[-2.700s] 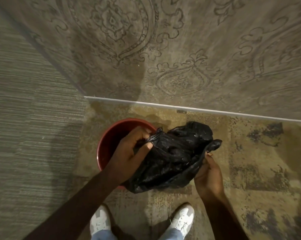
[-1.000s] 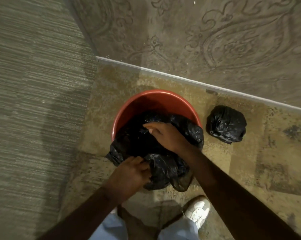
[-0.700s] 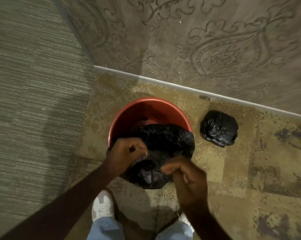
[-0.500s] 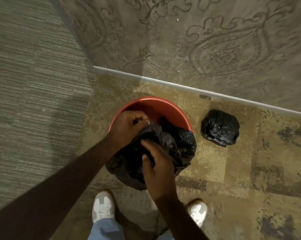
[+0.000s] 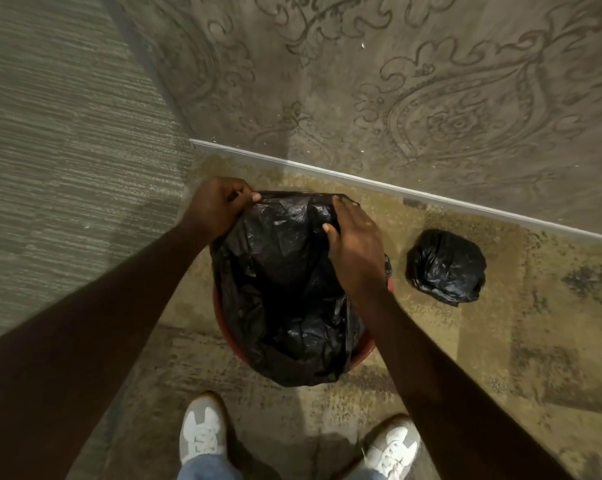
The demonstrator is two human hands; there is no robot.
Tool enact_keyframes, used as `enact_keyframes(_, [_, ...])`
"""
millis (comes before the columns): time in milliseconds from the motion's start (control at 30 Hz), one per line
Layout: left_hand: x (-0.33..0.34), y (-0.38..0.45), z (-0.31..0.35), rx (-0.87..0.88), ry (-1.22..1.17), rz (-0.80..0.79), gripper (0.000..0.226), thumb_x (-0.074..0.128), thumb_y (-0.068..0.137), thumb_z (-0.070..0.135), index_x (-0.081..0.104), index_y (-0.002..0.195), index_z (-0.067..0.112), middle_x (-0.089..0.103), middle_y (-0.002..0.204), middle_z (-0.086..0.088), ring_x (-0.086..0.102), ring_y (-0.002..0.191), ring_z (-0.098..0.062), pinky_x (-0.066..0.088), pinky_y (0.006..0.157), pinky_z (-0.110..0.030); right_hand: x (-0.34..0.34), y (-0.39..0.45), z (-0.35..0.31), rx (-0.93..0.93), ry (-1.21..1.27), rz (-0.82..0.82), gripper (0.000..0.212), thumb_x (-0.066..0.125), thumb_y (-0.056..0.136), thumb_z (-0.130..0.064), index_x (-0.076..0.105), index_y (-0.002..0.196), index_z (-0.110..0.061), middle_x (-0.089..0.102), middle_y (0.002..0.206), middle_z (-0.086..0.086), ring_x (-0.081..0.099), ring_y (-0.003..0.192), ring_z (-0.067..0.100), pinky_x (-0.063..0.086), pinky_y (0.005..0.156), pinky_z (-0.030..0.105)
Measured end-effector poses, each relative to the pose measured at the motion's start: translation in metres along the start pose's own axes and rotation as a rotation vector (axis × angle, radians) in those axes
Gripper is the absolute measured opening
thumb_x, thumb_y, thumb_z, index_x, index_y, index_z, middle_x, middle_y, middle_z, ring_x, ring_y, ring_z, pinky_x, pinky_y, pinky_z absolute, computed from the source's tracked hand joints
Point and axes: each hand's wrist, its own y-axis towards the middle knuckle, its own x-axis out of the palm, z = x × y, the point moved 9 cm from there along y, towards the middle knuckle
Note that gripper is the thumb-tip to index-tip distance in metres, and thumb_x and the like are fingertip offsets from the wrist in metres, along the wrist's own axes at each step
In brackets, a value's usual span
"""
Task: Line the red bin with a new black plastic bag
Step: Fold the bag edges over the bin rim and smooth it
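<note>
The black plastic bag [image 5: 285,289] is spread wide over the red bin [image 5: 363,351], covering most of its mouth; only slivers of red rim show at the lower right and left. My left hand [image 5: 216,207] pinches the bag's far left edge. My right hand [image 5: 356,247] grips the bag's far right edge, thumb pressed into the plastic. The bag's near part hangs over the bin's front. The bin's inside is hidden.
A tied-up black bag [image 5: 446,266] lies on the patterned floor right of the bin. Two walls meet in a corner just behind the bin, with a white baseboard [image 5: 396,192]. My white shoes [image 5: 199,434] stand close in front.
The bag was bunched at the bin's near side; now both hands have pulled its edge apart and up toward the far rim, and it covers nearly all the red.
</note>
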Motion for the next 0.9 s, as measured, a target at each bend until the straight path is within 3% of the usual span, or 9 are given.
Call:
enact_keyframes(167, [0.023,0.008,-0.035,-0.134,0.012,-0.108,0.018,0.07,0.094,0.014,0.075,0.081,0.003,0.069,0.073,-0.011,0.059,0.058,-0.007,0.047,0.065,-0.023,0.009,0.013,0.014,0.0,0.017,-0.034,0.048,0.048,0.106,-0.033,0.049,0.149,-0.013,0.059,0.145,0.012,0.056,0.13,0.033,0.047,0.105,0.043])
enact_keyframes(300, [0.041,0.001,-0.063,-0.224,0.0,-0.181,0.015,0.064,0.094,-0.001,0.075,0.085,0.0,0.065,0.063,-0.003,0.055,0.043,0.008,0.047,0.054,-0.014,0.013,0.02,0.041,0.073,0.108,-0.051,0.036,0.043,0.106,-0.04,0.061,0.131,-0.022,0.071,0.123,0.006,0.066,0.109,0.03,0.05,0.083,0.035])
enact_keyframes(400, [0.043,-0.007,-0.071,-0.243,-0.096,-0.198,0.021,0.06,0.094,-0.008,0.07,0.08,0.003,0.062,0.058,0.001,0.055,0.044,0.007,0.045,0.051,-0.011,0.013,0.022,0.048,-0.003,0.271,-0.076,0.034,0.053,0.103,-0.035,0.063,0.132,-0.02,0.07,0.124,0.003,0.066,0.111,0.023,0.051,0.089,0.033])
enact_keyframes(500, [0.039,-0.028,-0.08,-0.303,-0.208,-0.148,0.034,0.055,0.101,0.006,0.063,0.068,0.007,0.06,0.064,-0.009,0.056,0.049,-0.001,0.045,0.053,-0.021,0.003,0.009,0.057,-0.063,0.459,-0.07,0.054,0.065,0.098,-0.021,0.048,0.149,-0.02,0.054,0.145,-0.001,0.054,0.131,0.015,0.047,0.108,0.035])
enact_keyframes(567, [0.034,-0.054,-0.089,-0.402,-0.333,-0.069,0.043,0.046,0.107,0.029,0.067,0.077,0.006,0.064,0.07,-0.01,0.063,0.054,-0.007,0.05,0.055,-0.023,-0.006,-0.011,0.068,-0.027,0.547,-0.013,0.07,0.069,0.095,-0.013,0.038,0.156,-0.025,0.044,0.153,-0.008,0.044,0.141,0.011,0.041,0.113,0.032])
enact_keyframes(633, [0.032,-0.086,-0.093,-0.501,-0.389,-0.022,0.059,0.035,0.106,0.051,0.071,0.093,0.007,0.071,0.077,-0.009,0.069,0.063,-0.015,0.056,0.058,-0.028,-0.007,-0.035,0.086,0.122,0.651,0.023,0.078,0.072,0.091,-0.01,0.035,0.157,-0.032,0.043,0.156,-0.008,0.043,0.142,0.01,0.044,0.11,0.03])
enact_keyframes(700, [0.03,-0.118,-0.092,-0.542,-0.381,0.015,0.057,0.036,0.102,0.056,0.071,0.1,0.011,0.075,0.083,-0.005,0.073,0.07,-0.02,0.059,0.052,-0.03,-0.005,-0.062,0.101,0.326,0.706,0.049,0.076,0.075,0.088,-0.013,0.041,0.151,-0.04,0.052,0.144,-0.01,0.051,0.128,-0.001,0.051,0.092,0.014])
enact_keyframes(800, [0.028,-0.155,-0.084,-0.499,-0.369,0.134,0.035,0.059,0.098,0.042,0.069,0.099,0.009,0.075,0.087,-0.013,0.074,0.074,-0.036,0.059,0.048,-0.03,-0.009,-0.096,0.111,0.464,0.605,0.158,0.057,0.076,0.086,-0.012,0.057,0.133,-0.036,0.056,0.112,-0.024,0.051,0.099,-0.023,0.042,0.071,-0.004])
enact_keyframes(900, [0.025,-0.175,-0.08,-0.461,-0.398,0.278,0.019,0.067,0.096,0.024,0.073,0.098,0.007,0.074,0.083,-0.022,0.072,0.072,-0.047,0.061,0.051,-0.037,-0.012,-0.112,0.113,0.506,0.685,0.248,0.033,0.074,0.088,-0.009,0.063,0.106,-0.034,0.068,0.089,-0.024,0.06,0.081,-0.018,0.042,0.062,-0.002])
